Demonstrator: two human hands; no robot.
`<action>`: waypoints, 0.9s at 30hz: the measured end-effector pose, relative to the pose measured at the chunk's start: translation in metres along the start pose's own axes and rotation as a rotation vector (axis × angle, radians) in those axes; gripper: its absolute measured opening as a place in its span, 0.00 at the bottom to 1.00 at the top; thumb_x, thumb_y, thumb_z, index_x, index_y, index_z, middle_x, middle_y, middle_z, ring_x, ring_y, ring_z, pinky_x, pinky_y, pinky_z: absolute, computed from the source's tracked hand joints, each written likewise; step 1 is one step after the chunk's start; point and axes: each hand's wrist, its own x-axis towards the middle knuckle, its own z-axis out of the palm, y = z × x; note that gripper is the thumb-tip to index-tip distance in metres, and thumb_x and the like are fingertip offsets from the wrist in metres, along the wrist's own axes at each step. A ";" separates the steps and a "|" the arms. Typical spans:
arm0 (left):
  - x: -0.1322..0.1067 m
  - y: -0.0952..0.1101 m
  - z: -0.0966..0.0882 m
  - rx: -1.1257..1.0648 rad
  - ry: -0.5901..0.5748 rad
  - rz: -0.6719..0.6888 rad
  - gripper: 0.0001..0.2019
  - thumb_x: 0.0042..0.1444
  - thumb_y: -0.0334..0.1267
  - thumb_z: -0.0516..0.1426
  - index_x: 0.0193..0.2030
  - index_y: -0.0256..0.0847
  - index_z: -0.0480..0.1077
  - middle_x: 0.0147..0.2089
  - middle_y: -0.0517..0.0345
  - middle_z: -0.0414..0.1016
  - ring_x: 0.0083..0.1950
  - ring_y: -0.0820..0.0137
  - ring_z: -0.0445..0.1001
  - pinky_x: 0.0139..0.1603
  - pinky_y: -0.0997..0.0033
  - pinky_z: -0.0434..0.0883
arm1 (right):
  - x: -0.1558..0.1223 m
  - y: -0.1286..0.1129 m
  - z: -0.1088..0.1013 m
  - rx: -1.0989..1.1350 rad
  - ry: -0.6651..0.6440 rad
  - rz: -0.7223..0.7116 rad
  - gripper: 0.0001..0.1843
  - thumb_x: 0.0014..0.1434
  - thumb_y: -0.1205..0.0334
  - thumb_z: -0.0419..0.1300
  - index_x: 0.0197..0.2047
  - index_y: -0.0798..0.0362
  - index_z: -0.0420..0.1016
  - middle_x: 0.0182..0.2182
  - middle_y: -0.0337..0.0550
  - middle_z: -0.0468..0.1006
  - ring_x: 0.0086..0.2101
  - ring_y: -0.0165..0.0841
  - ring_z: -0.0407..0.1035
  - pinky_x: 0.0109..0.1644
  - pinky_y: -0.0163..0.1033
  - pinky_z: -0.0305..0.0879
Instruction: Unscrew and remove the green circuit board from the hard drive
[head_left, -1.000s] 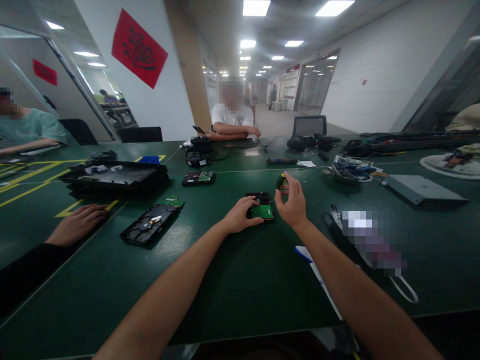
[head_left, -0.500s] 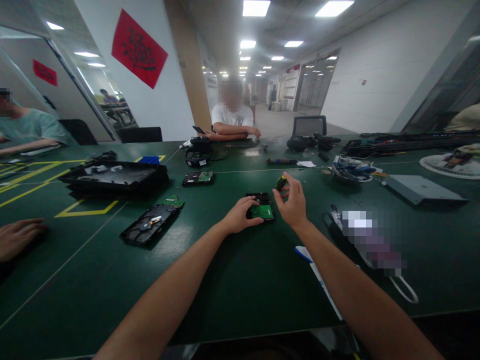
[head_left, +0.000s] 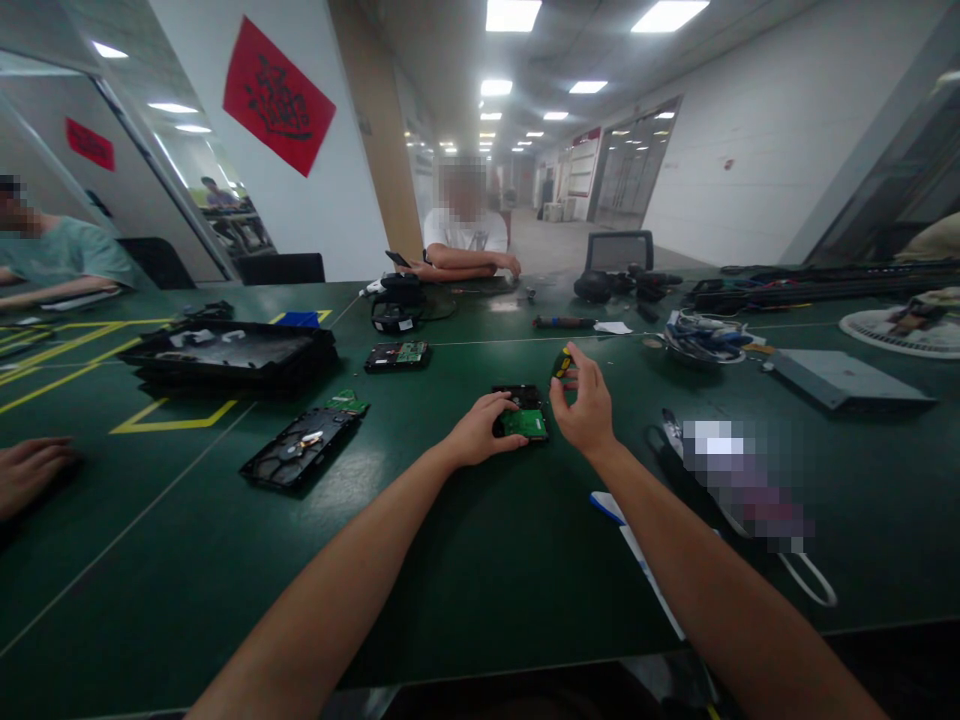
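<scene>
In the head view a small hard drive (head_left: pixel 529 425) lies on the green table, its green circuit board facing up. My left hand (head_left: pixel 482 430) grips the drive from its left side, thumb along the near edge and fingers over the far part, which they partly cover. Just right of the drive, my right hand (head_left: pixel 585 405) is closed on a screwdriver (head_left: pixel 560 368) with a black and yellow handle. The handle stands nearly upright between thumb and fingers. Its shaft and tip cannot be made out.
A larger opened drive (head_left: pixel 304 447) and a stack of black trays (head_left: pixel 232 355) lie left. Another drive (head_left: pixel 396 356) sits farther back. To the right are a grey metal box (head_left: pixel 851 378) and a bundle of cables (head_left: pixel 705 335). A person (head_left: pixel 465 235) sits opposite; another person's hand (head_left: pixel 34 475) rests at left.
The screwdriver handle has turned a little in my right hand and shows more yellow. My left hand and the hard drive stay in place. The other person's hand at left has shifted slightly left.
</scene>
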 end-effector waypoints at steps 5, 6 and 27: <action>0.000 0.000 0.000 0.020 -0.004 0.012 0.32 0.54 0.55 0.68 0.62 0.44 0.71 0.71 0.44 0.65 0.75 0.51 0.60 0.74 0.46 0.61 | 0.000 0.001 0.001 0.009 0.025 0.009 0.33 0.67 0.60 0.59 0.72 0.49 0.58 0.58 0.56 0.70 0.41 0.39 0.75 0.42 0.48 0.82; 0.000 0.000 0.000 0.021 -0.005 0.013 0.32 0.54 0.55 0.68 0.62 0.44 0.71 0.71 0.44 0.65 0.75 0.51 0.60 0.74 0.46 0.61 | 0.000 0.001 0.001 0.008 0.030 0.009 0.33 0.66 0.59 0.60 0.72 0.49 0.58 0.57 0.55 0.70 0.40 0.38 0.75 0.41 0.48 0.82; 0.001 0.000 0.000 0.010 0.001 0.008 0.32 0.54 0.56 0.69 0.61 0.45 0.71 0.72 0.45 0.65 0.75 0.51 0.59 0.74 0.46 0.61 | 0.001 0.000 0.000 -0.014 0.017 -0.003 0.33 0.67 0.59 0.60 0.73 0.47 0.57 0.56 0.54 0.69 0.39 0.38 0.73 0.41 0.49 0.81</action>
